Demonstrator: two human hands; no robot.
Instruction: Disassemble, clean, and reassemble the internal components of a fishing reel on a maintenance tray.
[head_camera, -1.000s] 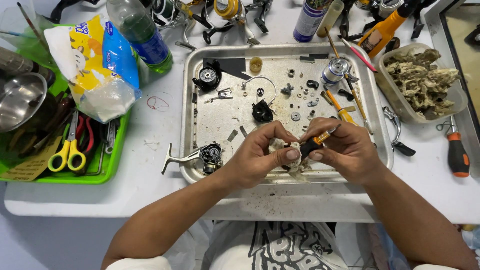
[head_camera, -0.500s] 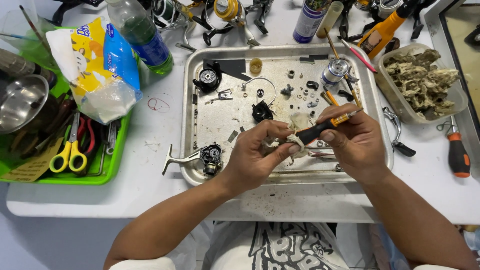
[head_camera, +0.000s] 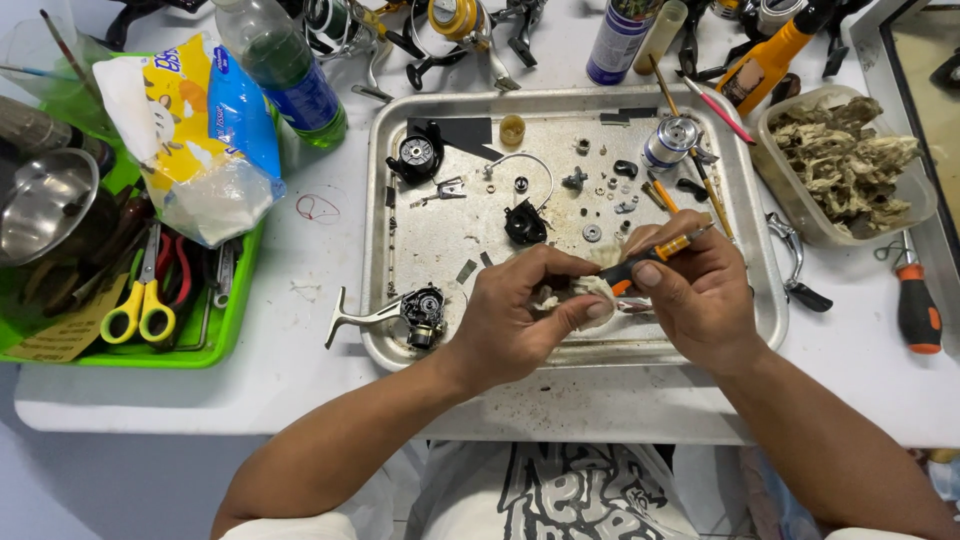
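Observation:
Over the front of a metal tray (head_camera: 400, 345), my left hand (head_camera: 520, 320) pinches a small part wrapped in a whitish tissue (head_camera: 590, 292). My right hand (head_camera: 700, 290) grips a small screwdriver (head_camera: 650, 252) with an orange and black handle, its tip pointing down-left into the tissue-wrapped part. The two hands touch each other. A dismantled fishing reel body with a handle arm (head_camera: 415, 308) lies on the tray just left of my left hand. Small black parts (head_camera: 524, 222) and several washers and screws lie behind the hands.
A green tray (head_camera: 225, 330) at the left holds yellow scissors (head_camera: 140, 305), pliers and a metal bowl (head_camera: 40, 205). A snack bag (head_camera: 200, 140) and green bottle (head_camera: 285, 75) stand behind. At right: a clear tub of dirty rags (head_camera: 850, 160) and an orange screwdriver (head_camera: 915, 305).
Both hands moved slightly forward on the tray, and the screwdriver swung from lying low between the fingers to angling up-right with its tip in the tissue-wrapped part.

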